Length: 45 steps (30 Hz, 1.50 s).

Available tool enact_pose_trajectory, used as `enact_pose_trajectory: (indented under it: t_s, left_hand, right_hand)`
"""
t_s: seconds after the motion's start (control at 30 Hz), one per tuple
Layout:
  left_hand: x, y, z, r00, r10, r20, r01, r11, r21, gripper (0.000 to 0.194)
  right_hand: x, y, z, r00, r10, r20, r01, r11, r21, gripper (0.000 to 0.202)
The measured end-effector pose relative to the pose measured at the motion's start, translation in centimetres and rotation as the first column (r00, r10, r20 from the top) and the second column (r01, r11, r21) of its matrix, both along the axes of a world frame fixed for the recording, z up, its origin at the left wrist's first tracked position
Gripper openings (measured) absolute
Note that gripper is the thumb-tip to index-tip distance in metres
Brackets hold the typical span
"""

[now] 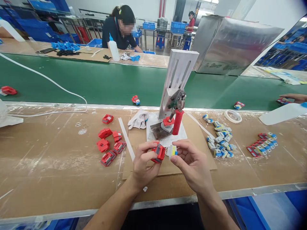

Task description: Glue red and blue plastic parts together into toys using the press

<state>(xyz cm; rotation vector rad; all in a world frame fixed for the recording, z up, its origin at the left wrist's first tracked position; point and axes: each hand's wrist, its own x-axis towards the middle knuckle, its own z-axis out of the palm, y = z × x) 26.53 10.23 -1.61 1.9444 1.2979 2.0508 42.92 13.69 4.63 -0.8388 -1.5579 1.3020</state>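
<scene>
My left hand (146, 163) is closed around a red plastic toy-car part (158, 153) with a dark grey stripe. Close to its right side, my right hand (192, 163) pinches a small white, yellow and blue plastic toy part (172, 151) between thumb and fingers. A narrow gap seems to lie between the two pieces. Just beyond the hands stands a metal toggle press (178, 73) with a red handle (177, 122). Under its plunger sits a red piece (168, 121) on a grey block. To the left lie several red parts (113, 147); to the right, a cluster of white-yellow-blue parts (222, 140).
Joined red-and-white pieces (262, 144) form rows at the right, near a tape roll (233, 116) and a white bottle (283, 114). A glove (138, 118) lies left of the press. Behind runs a green conveyor belt (100, 83) carrying pieces; a co-worker (120, 30) leans over the far side.
</scene>
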Motion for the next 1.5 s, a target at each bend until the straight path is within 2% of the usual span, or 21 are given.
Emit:
enact_pose_trajectory:
  t_s: [0.2,0.37,0.47,0.57,0.63,0.67,0.73,0.8,0.87,0.9,1.0,1.13,1.27,1.5]
  left_hand:
    - [-0.1,0.1,0.3,0.988,0.088,-0.125,-0.081,0.995,0.060,0.032]
    - [-0.5,0.0,-0.7,0.964,0.113,-0.239,-0.083,0.988,0.132,0.027]
    - [-0.6,-0.1,-1.2,0.951,0.109,-0.288,-0.068,0.987,0.149,0.026]
    - [-0.2,-0.1,-1.3,0.977,0.069,-0.201,-0.046,0.992,0.117,0.030]
    - [0.3,0.0,-1.1,0.999,-0.036,-0.004,0.036,0.999,0.009,0.035]
    - [0.7,0.0,-0.8,0.985,-0.101,0.142,0.111,0.992,-0.065,0.037]
    - [1.1,0.0,-0.2,0.866,-0.220,0.449,0.328,0.928,-0.178,0.040]
    - [1.3,-0.1,0.5,0.689,-0.279,0.669,0.540,0.814,-0.216,0.039]
    - [1.2,-0.2,1.0,0.543,-0.306,0.782,0.676,0.712,-0.191,0.042]
    - [1.1,-0.3,1.1,0.491,-0.308,0.815,0.713,0.680,-0.172,0.046]
    - [0.8,-0.3,1.3,0.416,-0.311,0.854,0.762,0.631,-0.142,0.068]
    - [0.6,-0.3,1.3,0.427,-0.352,0.833,0.793,0.589,-0.157,0.060]
    - [0.4,-0.6,1.5,0.461,-0.384,0.800,0.773,0.617,-0.149,0.057]
    - [0.3,-1.0,1.4,0.533,-0.394,0.749,0.727,0.666,-0.167,0.058]
  right_hand:
    - [-0.5,0.2,0.2,0.996,0.048,0.071,-0.045,0.998,-0.040,0.023]
    - [-0.3,0.4,0.1,0.990,0.065,0.124,-0.055,0.996,-0.077,0.018]
    - [-0.4,0.3,0.3,0.982,0.055,0.182,-0.047,0.998,-0.049,0.021]
    - [-0.8,0.1,0.3,0.964,-0.028,0.264,-0.005,0.992,0.126,0.023]
    - [-0.8,0.1,0.2,0.937,-0.137,0.321,0.037,0.953,0.299,0.022]
    - [-0.7,0.2,0.2,0.922,-0.182,0.340,0.045,0.927,0.372,0.023]
    - [-0.2,0.4,0.0,0.910,-0.207,0.360,0.024,0.891,0.452,0.033]
    - [0.6,0.7,-0.1,0.916,-0.139,0.375,-0.060,0.879,0.473,0.055]
    - [1.1,0.9,-0.2,0.908,-0.042,0.416,-0.177,0.862,0.474,0.075]
    - [1.2,1.0,-0.3,0.900,-0.005,0.436,-0.225,0.851,0.475,0.079]
    - [0.9,1.2,-0.7,0.900,0.025,0.436,-0.260,0.833,0.489,0.070]
    - [0.3,1.3,-1.3,0.935,-0.025,0.353,-0.180,0.825,0.535,0.054]
    - [0.5,0.9,-1.5,0.937,-0.036,0.349,-0.171,0.822,0.543,0.054]
    - [0.1,0.3,-1.7,0.960,-0.016,0.279,-0.131,0.856,0.499,0.053]
